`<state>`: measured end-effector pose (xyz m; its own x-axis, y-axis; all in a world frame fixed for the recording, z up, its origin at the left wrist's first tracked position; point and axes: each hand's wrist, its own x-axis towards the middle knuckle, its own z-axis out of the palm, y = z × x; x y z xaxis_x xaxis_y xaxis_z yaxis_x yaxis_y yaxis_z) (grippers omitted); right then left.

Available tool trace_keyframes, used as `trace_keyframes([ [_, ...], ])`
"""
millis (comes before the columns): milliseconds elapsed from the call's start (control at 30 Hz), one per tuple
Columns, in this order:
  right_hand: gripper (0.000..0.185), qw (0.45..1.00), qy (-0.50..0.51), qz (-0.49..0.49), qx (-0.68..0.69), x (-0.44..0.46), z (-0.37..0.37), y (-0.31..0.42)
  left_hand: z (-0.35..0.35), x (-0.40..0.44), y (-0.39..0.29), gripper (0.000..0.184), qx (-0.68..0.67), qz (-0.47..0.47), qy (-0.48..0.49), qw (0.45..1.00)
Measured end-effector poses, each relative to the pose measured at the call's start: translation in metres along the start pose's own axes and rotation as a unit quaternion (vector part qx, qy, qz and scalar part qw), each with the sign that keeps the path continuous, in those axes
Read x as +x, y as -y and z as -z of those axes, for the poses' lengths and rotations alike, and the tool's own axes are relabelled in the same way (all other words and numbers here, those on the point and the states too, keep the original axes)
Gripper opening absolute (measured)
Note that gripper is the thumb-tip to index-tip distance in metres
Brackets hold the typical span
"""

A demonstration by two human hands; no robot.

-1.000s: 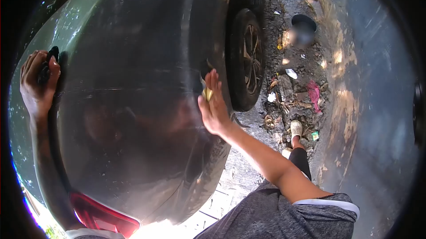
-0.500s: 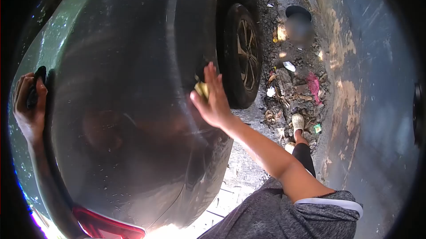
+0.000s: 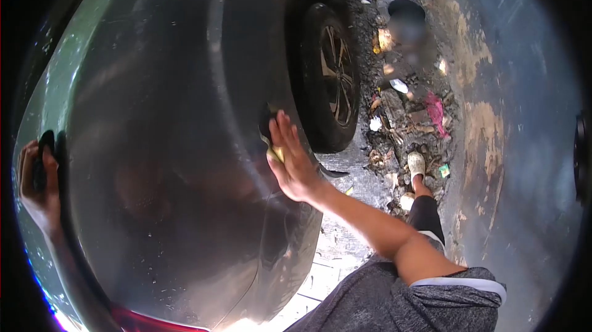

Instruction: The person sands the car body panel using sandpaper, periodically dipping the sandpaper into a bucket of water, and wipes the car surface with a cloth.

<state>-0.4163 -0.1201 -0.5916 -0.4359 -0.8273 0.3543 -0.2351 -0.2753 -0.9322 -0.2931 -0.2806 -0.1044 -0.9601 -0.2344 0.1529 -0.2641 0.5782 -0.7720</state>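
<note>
A dark grey car's side panel [image 3: 166, 128] fills the left and middle of the view. My right hand [image 3: 296, 168] lies flat on it beside the rear wheel [image 3: 333, 79], fingers together. Pressed under that palm is a thin yellow-and-black cloth [image 3: 267, 133], mostly hidden. At the far left, my left hand [image 3: 38, 178] is closed around a black object [image 3: 44, 147], against the car's glossy greenish upper surface [image 3: 61, 94]. What kind of object it is, I cannot make out.
A red tail light [image 3: 151, 321] is at the bottom. On the right stands a grey-blue wall [image 3: 524, 147] with peeling patches. The narrow ground strip between holds litter, including a pink scrap [image 3: 435, 110], and my foot in a pale clog [image 3: 417, 165]. A black rounded thing [image 3: 407, 8] lies farther up, partly blurred.
My right hand has slid down the view along the panel with the cloth, showing more of its black part. My left hand has also moved down with the black object. The view has shifted slightly.
</note>
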Motion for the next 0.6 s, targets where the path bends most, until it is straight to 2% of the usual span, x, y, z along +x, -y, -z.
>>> trace_keyframes([
  [67,0.063,1.0,-0.008,-0.008,-0.011,0.035,0.012,-0.019,-0.003,-0.007,0.007,0.014,-0.132,0.126,0.026,0.983],
  [100,0.062,0.999,-0.03,0.022,0.022,0.047,0.01,-0.031,-0.001,-0.004,0.003,0.015,-0.075,0.069,0.018,0.995],
  [133,0.062,0.999,-0.031,0.022,0.023,0.033,0.003,-0.024,-0.002,-0.009,0.008,0.015,-0.074,0.068,0.019,0.995],
  [200,0.06,0.994,-0.047,0.028,0.094,0.004,-0.003,0.003,-0.007,-0.019,0.023,0.015,-0.113,0.124,-0.009,0.986],
  [233,0.064,0.991,-0.059,0.058,0.107,0.002,-0.013,-0.008,-0.007,-0.015,0.021,0.015,-0.115,0.119,-0.01,0.986],
  [300,0.065,0.995,-0.05,0.034,0.077,0.032,0.003,-0.025,-0.003,-0.009,0.011,0.016,-0.11,0.055,0.017,0.992],
  [367,0.071,0.998,-0.021,-0.013,0.064,0.052,0.012,-0.036,-0.004,-0.021,0.022,0.016,-0.089,0.061,0.012,0.994],
  [433,0.072,0.995,-0.027,0.017,0.091,0.013,-0.005,-0.021,-0.004,-0.019,0.027,0.016,-0.064,0.058,-0.01,0.996],
  [500,0.074,0.991,-0.036,0.036,0.12,0.016,-0.003,-0.015,-0.002,-0.012,0.018,0.017,-0.091,0.055,0.014,0.994],
  [533,0.074,0.995,-0.042,0.021,0.087,0.031,-0.001,-0.027,-0.003,-0.007,0.014,0.017,-0.094,0.051,0.018,0.994],
  [600,0.076,0.999,-0.046,-0.002,0.018,0.06,0.01,-0.04,-0.001,-0.002,-0.001,0.016,-0.054,-0.015,-0.001,0.998],
])
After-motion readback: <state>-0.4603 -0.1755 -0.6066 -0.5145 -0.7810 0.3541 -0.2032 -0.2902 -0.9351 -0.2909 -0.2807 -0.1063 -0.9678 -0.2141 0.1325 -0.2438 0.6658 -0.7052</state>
